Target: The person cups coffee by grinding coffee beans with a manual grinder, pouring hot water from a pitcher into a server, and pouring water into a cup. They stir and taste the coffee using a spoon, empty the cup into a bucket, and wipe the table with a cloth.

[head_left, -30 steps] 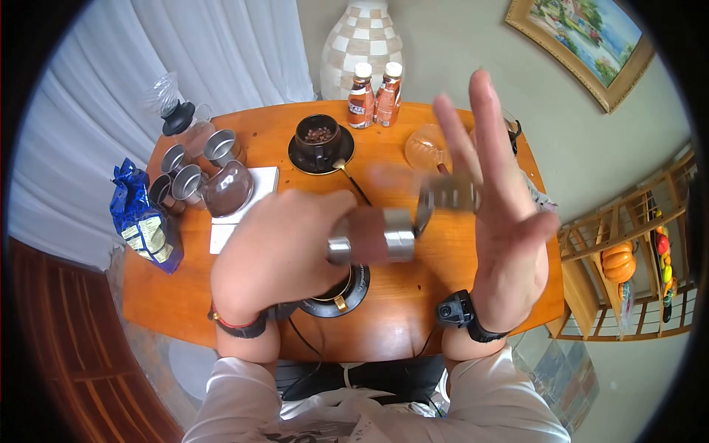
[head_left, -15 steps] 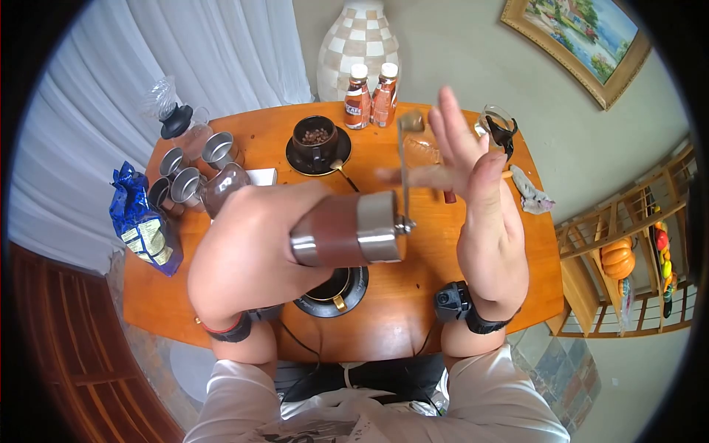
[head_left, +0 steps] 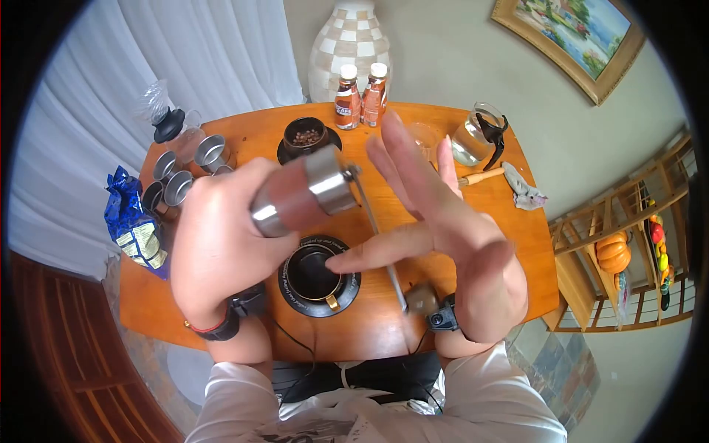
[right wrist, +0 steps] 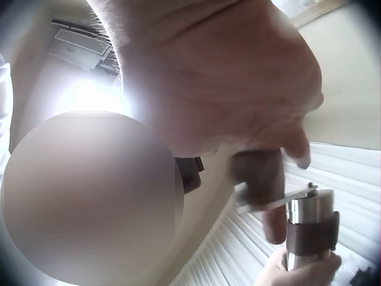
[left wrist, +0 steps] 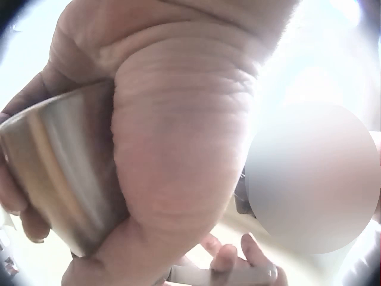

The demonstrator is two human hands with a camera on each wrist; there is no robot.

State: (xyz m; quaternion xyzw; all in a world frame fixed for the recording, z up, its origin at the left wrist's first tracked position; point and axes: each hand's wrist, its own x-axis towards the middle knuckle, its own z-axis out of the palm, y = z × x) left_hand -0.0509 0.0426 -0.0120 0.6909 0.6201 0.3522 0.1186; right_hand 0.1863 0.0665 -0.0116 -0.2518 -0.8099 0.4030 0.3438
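My left hand [head_left: 221,229] grips a manual coffee grinder [head_left: 303,192], a steel cylinder with a brown band, held tilted above the table. From its top end a thin crank arm [head_left: 380,236] runs down toward me, ending in a dark knob [head_left: 422,297]. Spread and mostly straight, the fingers of my right hand [head_left: 461,244] lie beside the crank. In the right wrist view the knob [right wrist: 259,176] overlaps the fingers just below the palm. Under the hands a black cup [head_left: 314,277] with a gold handle stands on a black saucer [head_left: 292,299].
At the back are a dark cup of coffee beans [head_left: 306,136] and two bottles [head_left: 347,100]. Several steel cups [head_left: 214,151], a glass dripper set [head_left: 170,122] and a blue bag [head_left: 133,221] stand left. A glass jug [head_left: 473,140] and a cloth [head_left: 524,186] are right.
The crank has swung from pointing away to pointing toward me. The grinder has shifted left and tilted, uncovering the black cup; my right hand has lowered and its index finger points left.
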